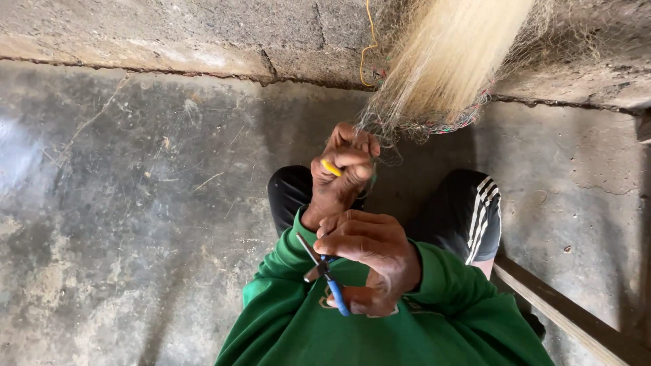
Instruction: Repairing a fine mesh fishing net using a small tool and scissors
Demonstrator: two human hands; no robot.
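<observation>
A pale, fine-meshed fishing net (pixel 444 61) hangs in a bundle from the top of the view, with a coloured cord along its lower edge (pixel 464 122). My left hand (pixel 342 173) is raised to the net's lower edge. It pinches the mesh and grips a small yellow tool (pixel 331 167). Just below it, my right hand (pixel 369 261) holds small blue-handled scissors (pixel 325 274), blades pointing up and left. I wear a green sweater and black shorts with white stripes.
A rough grey concrete floor (pixel 135 203) spreads to the left and meets a concrete wall base (pixel 203 34) at the top. A thin yellow string (pixel 368 47) dangles by the net. A wooden plank (pixel 576 315) runs diagonally at the lower right.
</observation>
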